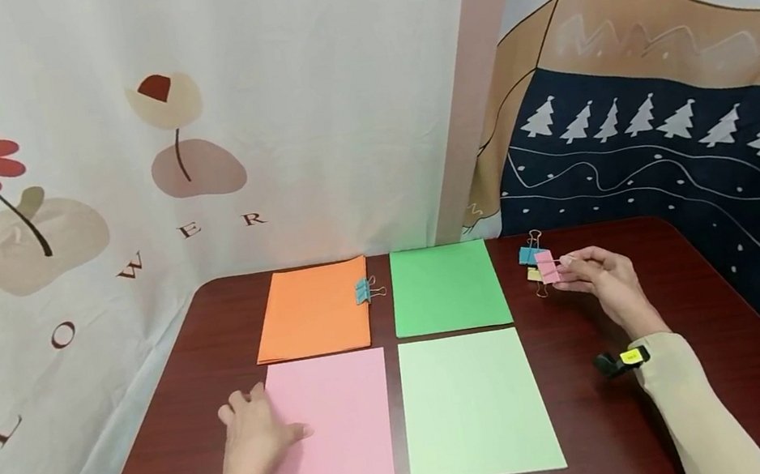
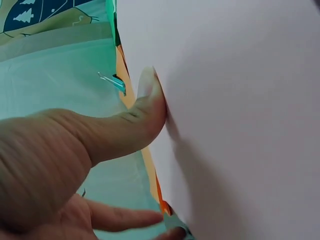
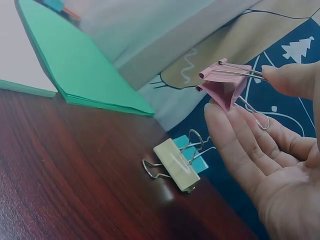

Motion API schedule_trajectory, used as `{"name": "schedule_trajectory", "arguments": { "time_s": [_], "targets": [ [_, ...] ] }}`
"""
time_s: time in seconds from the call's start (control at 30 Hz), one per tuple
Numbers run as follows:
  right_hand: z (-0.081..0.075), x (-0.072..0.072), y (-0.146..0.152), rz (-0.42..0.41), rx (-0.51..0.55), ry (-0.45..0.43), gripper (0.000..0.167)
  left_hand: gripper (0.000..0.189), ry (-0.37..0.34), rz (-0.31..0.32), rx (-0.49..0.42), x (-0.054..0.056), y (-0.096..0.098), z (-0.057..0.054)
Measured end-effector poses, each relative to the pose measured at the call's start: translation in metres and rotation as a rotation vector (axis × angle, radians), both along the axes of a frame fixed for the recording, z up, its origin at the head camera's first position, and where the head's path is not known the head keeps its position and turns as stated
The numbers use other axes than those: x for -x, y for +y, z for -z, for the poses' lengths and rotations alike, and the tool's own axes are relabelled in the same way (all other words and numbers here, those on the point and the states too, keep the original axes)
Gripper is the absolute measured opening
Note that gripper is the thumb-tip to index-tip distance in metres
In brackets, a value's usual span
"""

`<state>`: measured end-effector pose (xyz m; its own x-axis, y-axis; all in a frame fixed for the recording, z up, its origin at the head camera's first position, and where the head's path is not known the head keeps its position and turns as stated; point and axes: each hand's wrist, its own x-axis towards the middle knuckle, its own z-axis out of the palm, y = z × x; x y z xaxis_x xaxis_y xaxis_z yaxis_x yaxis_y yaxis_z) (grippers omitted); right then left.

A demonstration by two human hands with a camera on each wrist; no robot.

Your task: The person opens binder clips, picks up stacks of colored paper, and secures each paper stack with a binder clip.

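My right hand (image 1: 604, 281) pinches a pink binder clip (image 1: 547, 267) by its wire handle, between thumb and fingers. In the right wrist view, the pink clip's thin wire handles and folded body show plainly above the fingers. Just below it on the table lie a yellow binder clip (image 3: 176, 164) and a blue binder clip (image 3: 194, 152). My left hand (image 1: 254, 440) is spread at the left edge of a stack of pink paper (image 1: 343, 431), its thumb resting on the sheet. In the left wrist view the thumb (image 2: 135, 120) lies against the paper's edge.
Behind the pink paper lies an orange paper stack (image 1: 313, 312) with a blue binder clip (image 1: 363, 291) on its right edge. A green stack (image 1: 447, 288) and a pale green stack (image 1: 475, 407) sit to the right. Printed curtains (image 1: 332, 113) hang behind the dark table (image 1: 599, 417).
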<state>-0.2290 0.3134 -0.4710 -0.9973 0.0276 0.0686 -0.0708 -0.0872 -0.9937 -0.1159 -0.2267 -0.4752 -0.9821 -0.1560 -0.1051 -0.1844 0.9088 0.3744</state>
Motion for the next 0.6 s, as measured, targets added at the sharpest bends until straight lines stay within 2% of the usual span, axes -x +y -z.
{"name": "schedule_trajectory", "arguments": {
  "time_s": [0.1,0.23,0.37,0.47,0.6],
  "targets": [
    [0.0,0.0,-0.001,0.0,-0.008,0.01,0.018,0.095,-0.02,-0.062,0.024,-0.002,0.0,-0.004],
    [0.0,0.0,-0.003,0.013,-0.009,0.012,0.025,0.087,-0.073,-0.109,0.056,-0.002,0.0,-0.011],
    [0.0,-0.001,-0.005,0.028,-0.02,0.005,0.032,0.077,-0.1,-0.095,0.053,0.0,0.001,-0.015],
    [0.0,-0.001,-0.007,0.037,-0.025,-0.002,0.03,0.069,-0.108,-0.069,0.032,0.003,0.0,-0.017],
    [0.001,-0.002,-0.009,0.041,-0.041,-0.015,0.027,0.072,-0.145,-0.073,0.005,0.006,-0.001,-0.018]
  ]
}}
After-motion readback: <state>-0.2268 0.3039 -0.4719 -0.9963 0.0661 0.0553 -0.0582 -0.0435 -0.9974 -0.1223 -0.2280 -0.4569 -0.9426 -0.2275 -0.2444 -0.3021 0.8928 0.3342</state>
